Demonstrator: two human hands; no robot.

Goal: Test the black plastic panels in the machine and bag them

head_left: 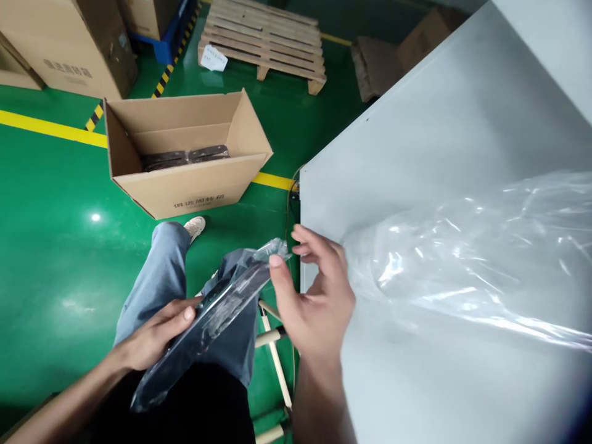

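Observation:
A dark flat item in a clear plastic bag (210,320) lies tilted over my lap. My left hand (155,333) grips its lower side, thumb on top. My right hand (317,296) is at the bag's upper open end, its thumb touching the plastic edge and its fingers spread loosely above. Beside my right hand, a heap of clear plastic film (481,259) rests on the grey table (435,142).
An open cardboard box (185,154) holding dark bagged items stands on the green floor ahead. Behind it are a wooden pallet (266,40) and more cartons (65,49). My jeans leg and shoe (195,227) stretch toward the box. Stool rungs (272,339) show below.

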